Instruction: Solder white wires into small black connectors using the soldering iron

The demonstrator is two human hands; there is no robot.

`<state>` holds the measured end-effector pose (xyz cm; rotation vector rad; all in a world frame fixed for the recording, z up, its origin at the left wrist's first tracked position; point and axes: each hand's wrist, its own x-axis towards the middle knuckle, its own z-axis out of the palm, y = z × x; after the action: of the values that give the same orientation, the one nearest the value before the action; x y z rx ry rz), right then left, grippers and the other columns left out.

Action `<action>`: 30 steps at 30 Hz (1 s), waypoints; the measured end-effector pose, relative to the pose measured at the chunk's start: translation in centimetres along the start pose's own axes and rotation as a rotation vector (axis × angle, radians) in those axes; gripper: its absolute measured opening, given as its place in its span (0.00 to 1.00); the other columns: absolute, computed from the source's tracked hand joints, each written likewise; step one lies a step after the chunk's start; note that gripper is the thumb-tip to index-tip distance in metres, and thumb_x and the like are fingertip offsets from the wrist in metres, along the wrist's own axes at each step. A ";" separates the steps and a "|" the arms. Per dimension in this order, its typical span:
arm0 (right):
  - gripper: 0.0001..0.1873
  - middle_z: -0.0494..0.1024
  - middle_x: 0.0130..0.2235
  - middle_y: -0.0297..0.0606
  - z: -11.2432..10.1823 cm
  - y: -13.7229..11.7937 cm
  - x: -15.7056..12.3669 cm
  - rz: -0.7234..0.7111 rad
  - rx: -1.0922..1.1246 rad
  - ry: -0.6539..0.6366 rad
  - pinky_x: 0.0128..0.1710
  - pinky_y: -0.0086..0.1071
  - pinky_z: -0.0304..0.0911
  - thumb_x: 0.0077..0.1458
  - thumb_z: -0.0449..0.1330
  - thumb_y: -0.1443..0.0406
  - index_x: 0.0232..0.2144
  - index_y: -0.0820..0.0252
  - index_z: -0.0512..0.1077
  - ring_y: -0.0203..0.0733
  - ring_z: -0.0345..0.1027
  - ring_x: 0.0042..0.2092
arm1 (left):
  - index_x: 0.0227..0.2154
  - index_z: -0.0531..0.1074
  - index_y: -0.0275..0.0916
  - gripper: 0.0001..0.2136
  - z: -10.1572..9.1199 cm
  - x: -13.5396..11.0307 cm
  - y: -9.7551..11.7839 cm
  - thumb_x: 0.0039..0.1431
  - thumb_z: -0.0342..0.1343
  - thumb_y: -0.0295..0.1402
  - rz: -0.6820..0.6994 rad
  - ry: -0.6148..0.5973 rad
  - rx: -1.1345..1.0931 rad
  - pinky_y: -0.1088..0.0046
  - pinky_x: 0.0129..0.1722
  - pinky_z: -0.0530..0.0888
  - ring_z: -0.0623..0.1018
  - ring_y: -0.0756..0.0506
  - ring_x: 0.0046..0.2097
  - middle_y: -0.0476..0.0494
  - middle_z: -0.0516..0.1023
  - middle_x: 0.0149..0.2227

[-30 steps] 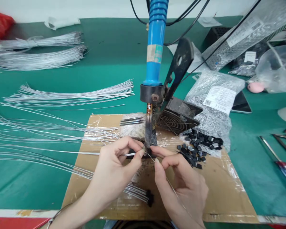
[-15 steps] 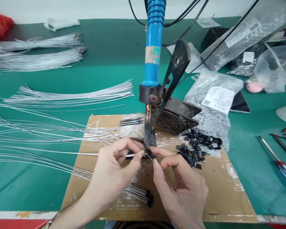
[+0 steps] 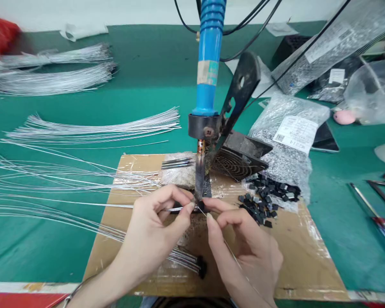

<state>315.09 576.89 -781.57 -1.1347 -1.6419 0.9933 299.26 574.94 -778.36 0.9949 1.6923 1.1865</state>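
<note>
A: What's nearest?

B: The left hand [image 3: 162,226] — thumb and forefinger pinched together on a white wire [image 3: 122,206] that trails away leftward.

A: And the right hand [image 3: 250,244]?

B: Nearly closed. It grips a thin strand [image 3: 202,211] at the thumb tip, and the strand slants across the palm. One finger stretches forward beside a dark bit under the soldering iron [image 3: 208,85]; I can't tell whether it touches.

A: So where exactly is the wire's end?

B: At the left fingertips, right by the iron's tip [image 3: 199,175]. The contact itself is too small to make out.

A: What lies underneath?

B: A sheet of cardboard [image 3: 295,256]. Between the hands, on the near side, lie wires with black ends [image 3: 201,266]. Past the right hand there's a heap of small black pieces [image 3: 259,205].

A: Farther back?

B: A black fan [image 3: 234,160] behind the iron, then a clear bag [image 3: 279,162] with a white label [image 3: 295,134]. On the green counter [image 3: 147,94], a screwdriver [image 3: 362,199] lies to the right, a loose bunch of wires [image 3: 99,128] to the left.

A: And at the very back?

B: Thicker bundles [image 3: 51,81], a red bag [image 3: 0,36] — then the pale wall [image 3: 141,15].
</note>
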 end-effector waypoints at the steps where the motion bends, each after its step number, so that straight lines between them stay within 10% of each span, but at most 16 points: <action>1: 0.08 0.86 0.46 0.27 0.0 0.0 0.0 -0.004 -0.007 0.007 0.48 0.19 0.71 0.60 0.64 0.69 0.30 0.54 0.70 0.30 0.82 0.44 | 0.28 0.77 0.40 0.05 0.0 0.0 0.0 0.57 0.63 0.24 0.006 0.003 -0.001 0.86 0.37 0.75 0.82 0.54 0.36 0.52 0.84 0.32; 30: 0.08 0.86 0.44 0.40 0.5 0.1 0.3 -0.274 -0.120 0.072 0.48 0.19 0.73 0.57 0.63 0.76 0.32 0.60 0.73 0.32 0.83 0.44 | 0.27 0.77 0.39 0.05 0.2 0.1 0.1 0.57 0.63 0.25 0.027 0.008 0.005 0.85 0.36 0.77 0.83 0.52 0.35 0.50 0.84 0.32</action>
<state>314.56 577.14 -781.75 -0.9781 -1.7611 0.6802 299.42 575.12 -778.35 1.0201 1.6942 1.2058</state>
